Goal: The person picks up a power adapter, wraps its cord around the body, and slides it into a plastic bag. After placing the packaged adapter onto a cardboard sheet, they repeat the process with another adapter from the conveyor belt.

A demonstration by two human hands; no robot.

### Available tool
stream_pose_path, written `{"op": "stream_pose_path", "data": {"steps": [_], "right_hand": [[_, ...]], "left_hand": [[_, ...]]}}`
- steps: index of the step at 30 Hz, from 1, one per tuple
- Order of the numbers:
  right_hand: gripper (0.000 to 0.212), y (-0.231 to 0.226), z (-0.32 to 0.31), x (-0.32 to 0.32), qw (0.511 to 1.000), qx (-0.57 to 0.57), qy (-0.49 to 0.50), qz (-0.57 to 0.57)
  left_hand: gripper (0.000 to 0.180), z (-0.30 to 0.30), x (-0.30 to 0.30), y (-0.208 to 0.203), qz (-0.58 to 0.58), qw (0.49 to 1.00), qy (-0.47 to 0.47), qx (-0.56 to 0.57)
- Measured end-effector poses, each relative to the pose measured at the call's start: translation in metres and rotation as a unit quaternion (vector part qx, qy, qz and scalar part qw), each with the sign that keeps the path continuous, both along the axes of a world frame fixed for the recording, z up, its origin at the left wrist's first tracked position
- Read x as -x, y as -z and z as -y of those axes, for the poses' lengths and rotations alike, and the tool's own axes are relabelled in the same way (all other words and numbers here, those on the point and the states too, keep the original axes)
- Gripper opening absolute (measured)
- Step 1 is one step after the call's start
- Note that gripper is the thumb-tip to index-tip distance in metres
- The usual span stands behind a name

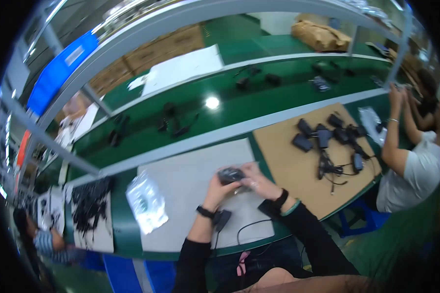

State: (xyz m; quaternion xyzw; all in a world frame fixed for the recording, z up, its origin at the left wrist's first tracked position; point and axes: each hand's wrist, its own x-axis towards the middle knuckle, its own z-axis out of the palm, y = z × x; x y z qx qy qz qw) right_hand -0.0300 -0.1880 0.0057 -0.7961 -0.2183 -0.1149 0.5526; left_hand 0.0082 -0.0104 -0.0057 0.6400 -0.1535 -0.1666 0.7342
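Observation:
Over the pale mat [181, 171], my left hand [217, 190] has its fingers wrapped round a black power adapter [231, 175]. My right hand [259, 181] pinches at the adapter's right side, where something clear and shiny like thin plastic film shows. Exactly what its fingertips grip is blurred. Beside my left wrist lies another black adapter [223, 219] with its cord hanging toward the table edge. A further black adapter [267, 209] is partly covered by my right wrist. Clear plastic bags [145, 201] lie on the left of the mat.
Several black adapters with cords [322, 136] lie on brown cardboard [283, 146] to the right. Black cables [92, 205] are heaped at left. Beyond a metal rail [190, 139], a green conveyor belt [146, 115] carries more adapters. A co-worker [410, 166] sits at right, another [49, 239] at left.

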Motion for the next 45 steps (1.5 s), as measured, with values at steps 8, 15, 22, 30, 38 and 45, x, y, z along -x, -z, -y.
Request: {"op": "stream_pose_path", "data": {"steps": [8, 15, 22, 30, 38, 45], "right_hand": [[0.030, -0.002, -0.004, 0.007, 0.968, -0.191, 0.086, -0.142], [0.026, -0.012, -0.009, 0.013, 0.989, 0.003, 0.144, 0.025], [0.022, -0.015, -0.009, 0.011, 0.996, -0.064, 0.057, 0.015], [0.014, -0.025, 0.009, 0.013, 0.992, -0.024, 0.111, 0.053], [0.012, -0.036, 0.008, 0.014, 0.983, -0.122, 0.137, 0.009], [0.012, -0.037, 0.010, 0.020, 0.991, -0.059, 0.120, 0.000]], "left_hand": [[0.043, 0.005, 0.005, -0.003, -0.060, 0.992, 0.011, 0.111], [0.046, 0.015, 0.014, -0.002, -0.059, 0.988, -0.050, 0.136], [0.034, 0.010, 0.011, -0.005, -0.015, 0.974, -0.213, 0.078], [0.028, 0.000, 0.012, -0.005, -0.048, 0.976, -0.114, 0.176], [0.039, -0.004, 0.007, 0.002, -0.122, 0.957, -0.105, 0.240], [0.039, -0.004, 0.012, -0.004, -0.090, 0.962, -0.040, 0.255]]}}
